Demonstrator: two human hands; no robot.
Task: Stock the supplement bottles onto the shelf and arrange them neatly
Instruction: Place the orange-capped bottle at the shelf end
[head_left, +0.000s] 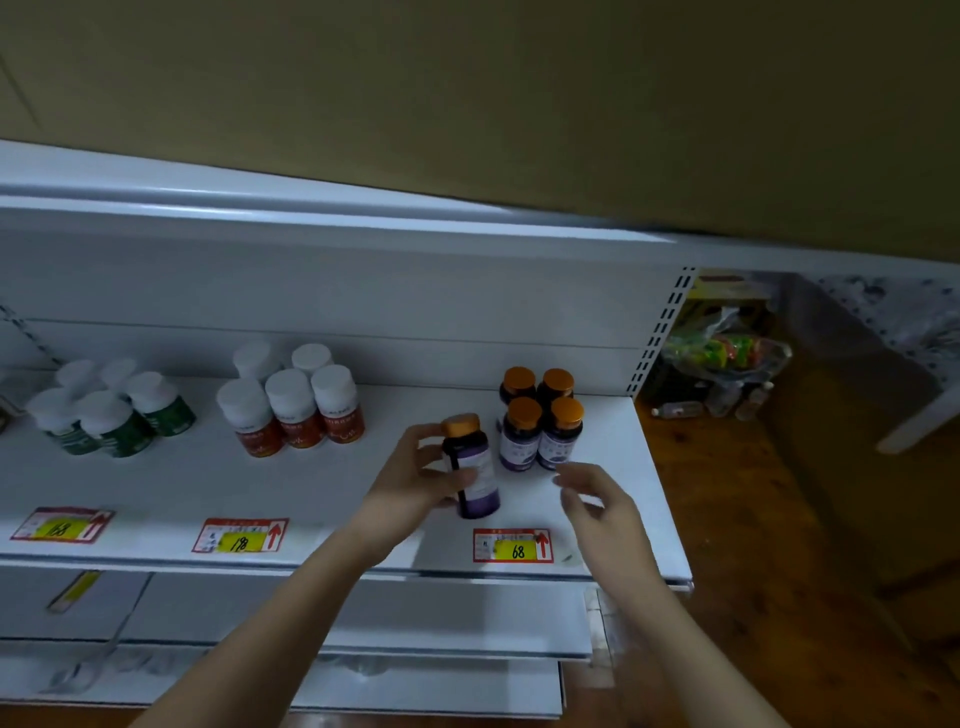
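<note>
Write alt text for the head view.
Left hand grips an orange-capped purple bottle on a white shelf, beside four matching bottles; right hand hovers open nearby. Red-labelled bottles and green-labelled bottles stand further left.

We face a white shelf (182, 483) carrying three clusters of bottles: green-labelled white-capped bottles (111, 410) at the left, red-labelled white-capped bottles (293, 405) in the middle, and four orange-capped purple bottles (540, 421) at the right. One more orange-capped bottle (470, 467) stands tilted just beside those four. Along the front edge we see three price tags (511, 545), marked 168, 198 and 68.
</note>
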